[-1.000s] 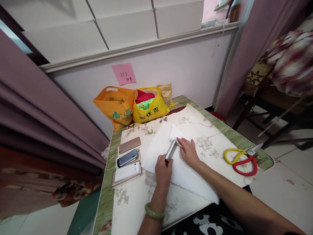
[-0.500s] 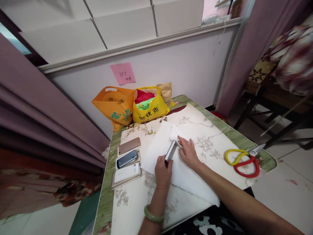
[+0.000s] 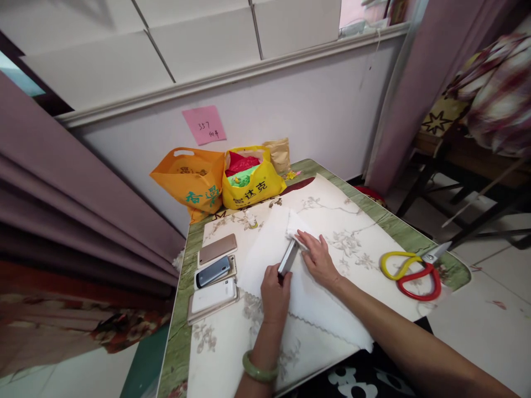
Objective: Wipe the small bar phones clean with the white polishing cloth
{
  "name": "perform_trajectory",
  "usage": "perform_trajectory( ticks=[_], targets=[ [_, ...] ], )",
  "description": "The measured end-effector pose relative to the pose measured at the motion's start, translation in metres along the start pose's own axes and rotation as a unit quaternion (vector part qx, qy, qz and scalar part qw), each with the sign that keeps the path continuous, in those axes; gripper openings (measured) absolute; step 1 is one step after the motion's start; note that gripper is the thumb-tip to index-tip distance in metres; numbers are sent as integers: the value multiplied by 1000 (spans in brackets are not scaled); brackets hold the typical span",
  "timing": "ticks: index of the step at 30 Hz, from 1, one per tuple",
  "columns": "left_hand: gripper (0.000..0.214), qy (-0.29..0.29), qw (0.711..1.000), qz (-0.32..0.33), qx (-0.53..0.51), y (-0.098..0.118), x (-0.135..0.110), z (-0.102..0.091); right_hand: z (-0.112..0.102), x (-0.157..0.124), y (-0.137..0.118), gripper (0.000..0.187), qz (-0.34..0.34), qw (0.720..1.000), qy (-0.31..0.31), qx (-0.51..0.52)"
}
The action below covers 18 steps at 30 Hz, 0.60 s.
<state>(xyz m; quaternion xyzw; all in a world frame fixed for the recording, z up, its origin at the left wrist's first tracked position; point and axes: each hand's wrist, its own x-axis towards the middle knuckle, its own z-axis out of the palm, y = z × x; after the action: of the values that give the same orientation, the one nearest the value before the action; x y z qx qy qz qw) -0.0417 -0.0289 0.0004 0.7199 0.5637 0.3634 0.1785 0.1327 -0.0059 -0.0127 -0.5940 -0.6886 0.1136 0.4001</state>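
Table (image 3: 392, 226) carries white cloth (image 3: 262, 251) beneath left hand (image 3: 275, 294), which is curled around silver phone (image 3: 287, 258); right hand (image 3: 318, 262), half-curled, holds cloth against phone's far end. If left fingers loosen, phone could perhaps slip.

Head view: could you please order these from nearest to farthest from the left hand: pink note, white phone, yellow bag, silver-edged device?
1. Silver-edged device: held in the left hand.
2. White phone: left of the hand.
3. Yellow bag: far end of the table.
4. Pink note: on the wall behind.
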Motion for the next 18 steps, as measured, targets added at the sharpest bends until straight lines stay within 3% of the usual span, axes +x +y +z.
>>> perform_trajectory(
  ticks=[4, 9, 18],
  targets=[
    [20, 1, 1000, 2, 0, -1, 0, 1, 3, 0, 2, 57, 12, 1000, 8, -20],
    [19, 1, 1000, 4, 3, -1, 0, 2, -2, 0, -1, 60, -28, 999, 25, 7],
    [11, 2, 1000, 1, -18, 0, -1, 2, -16, -6, -25, 65, -242, 970, -6, -20]
  ],
)
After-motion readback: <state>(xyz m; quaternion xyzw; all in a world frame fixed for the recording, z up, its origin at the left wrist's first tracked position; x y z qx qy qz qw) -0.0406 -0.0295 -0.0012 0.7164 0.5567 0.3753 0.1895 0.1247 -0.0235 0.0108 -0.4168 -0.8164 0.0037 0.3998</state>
